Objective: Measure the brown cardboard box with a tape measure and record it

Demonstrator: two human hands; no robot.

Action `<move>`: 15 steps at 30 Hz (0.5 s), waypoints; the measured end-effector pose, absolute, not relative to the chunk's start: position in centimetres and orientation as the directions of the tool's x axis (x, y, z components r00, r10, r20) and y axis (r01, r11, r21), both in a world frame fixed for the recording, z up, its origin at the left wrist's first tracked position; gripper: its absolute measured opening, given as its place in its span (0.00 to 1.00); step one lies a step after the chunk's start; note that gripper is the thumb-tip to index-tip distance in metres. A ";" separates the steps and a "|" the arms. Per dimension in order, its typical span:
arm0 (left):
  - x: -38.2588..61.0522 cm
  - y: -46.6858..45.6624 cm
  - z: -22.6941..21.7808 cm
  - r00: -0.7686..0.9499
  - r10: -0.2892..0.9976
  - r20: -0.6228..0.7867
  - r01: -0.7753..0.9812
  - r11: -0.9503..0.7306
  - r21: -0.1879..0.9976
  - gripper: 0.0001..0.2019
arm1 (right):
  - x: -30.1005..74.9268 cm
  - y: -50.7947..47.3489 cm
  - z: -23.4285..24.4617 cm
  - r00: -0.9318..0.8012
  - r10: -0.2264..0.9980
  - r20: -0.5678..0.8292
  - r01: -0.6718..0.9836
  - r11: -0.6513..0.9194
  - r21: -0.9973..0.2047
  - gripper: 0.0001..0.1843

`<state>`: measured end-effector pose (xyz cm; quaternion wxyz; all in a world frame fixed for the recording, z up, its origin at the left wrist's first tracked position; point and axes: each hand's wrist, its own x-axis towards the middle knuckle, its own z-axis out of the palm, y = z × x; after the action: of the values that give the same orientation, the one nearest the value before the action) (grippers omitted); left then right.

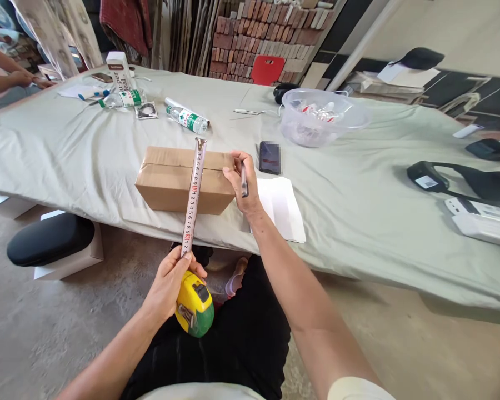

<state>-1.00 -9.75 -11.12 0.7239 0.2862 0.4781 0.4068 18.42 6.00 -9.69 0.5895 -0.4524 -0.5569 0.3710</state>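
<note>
A closed cardboard box (166, 178) lies near the table's front edge. Pinched in my left hand (170, 280) is the blade of a yellow and green tape measure (195, 308), just where it leaves the case. The case hangs below my fingers, past the table edge. The pulled-out blade runs across the top of the box, and its hooked end lies at the box's far edge. My right hand (248, 186) is closed around a dark pen (244, 179), with its fingertips at the box's right end. White paper (279, 208) lies partly beneath that wrist.
Beyond the box are a phone (270, 157), water bottles (187, 119) and a clear plastic basin (302, 130). Black headsets (429, 176) lie at the right. A black-topped stool (50, 239) stands at the left. Another person's hands (23, 78) show at the far left.
</note>
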 end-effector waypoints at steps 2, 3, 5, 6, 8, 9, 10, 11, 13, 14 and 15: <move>-0.6 -10.7 -10.9 0.236 0.836 -0.495 -0.318 0.547 0.774 0.16 | 18.4 5.4 -9.9 0.118 0.905 0.409 0.102 0.399 -0.911 0.21; -0.4 -11.1 -10.9 0.252 0.822 -0.510 -0.314 0.568 0.761 0.16 | 18.3 5.2 -9.9 0.123 0.884 0.450 0.123 0.437 -0.891 0.21; -0.1 -11.8 -10.6 0.283 0.795 -0.536 -0.302 0.604 0.737 0.17 | 18.3 4.7 -10.0 0.118 0.861 0.495 0.173 0.473 -0.864 0.23; 0.0 -12.1 -10.4 0.292 0.785 -0.547 -0.301 0.618 0.726 0.17 | 18.2 4.4 -10.0 0.116 0.852 0.510 0.196 0.484 -0.853 0.23; 0.1 -12.5 -9.9 0.293 0.776 -0.558 -0.310 0.629 0.712 0.18 | 18.1 3.8 -10.2 0.110 0.842 0.528 0.221 0.497 -0.839 0.24; 0.1 -12.7 -9.7 0.285 0.776 -0.562 -0.315 0.630 0.710 0.18 | 18.0 3.5 -10.3 0.108 0.838 0.535 0.227 0.503 -0.834 0.23; 0.0 -12.8 -9.4 0.279 0.777 -0.564 -0.317 0.629 0.710 0.18 | 17.9 3.1 -10.4 0.109 0.832 0.544 0.232 0.511 -0.828 0.23; -0.1 -12.9 -9.2 0.275 0.777 -0.566 -0.316 0.629 0.710 0.18 | 17.8 2.8 -10.5 0.112 0.824 0.555 0.238 0.520 -0.820 0.23; -0.2 -13.1 -8.9 0.270 0.774 -0.572 -0.306 0.632 0.711 0.18 | 17.6 2.3 -10.8 0.118 0.810 0.574 0.255 0.534 -0.806 0.23; -0.3 -13.3 -8.8 0.271 0.772 -0.576 -0.297 0.636 0.713 0.18 | 17.5 2.2 -11.0 0.121 0.806 0.579 0.264 0.536 -0.802 0.23; -0.3 -13.4 -8.7 0.272 0.769 -0.578 -0.285 0.638 0.715 0.18 | 17.5 2.1 -11.0 0.122 0.805 0.580 0.272 0.535 -0.800 0.24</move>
<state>-0.31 -13.41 -8.71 0.7588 0.2454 0.4932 0.3473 17.47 2.05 -11.04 0.6131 -0.4302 -0.6259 0.2175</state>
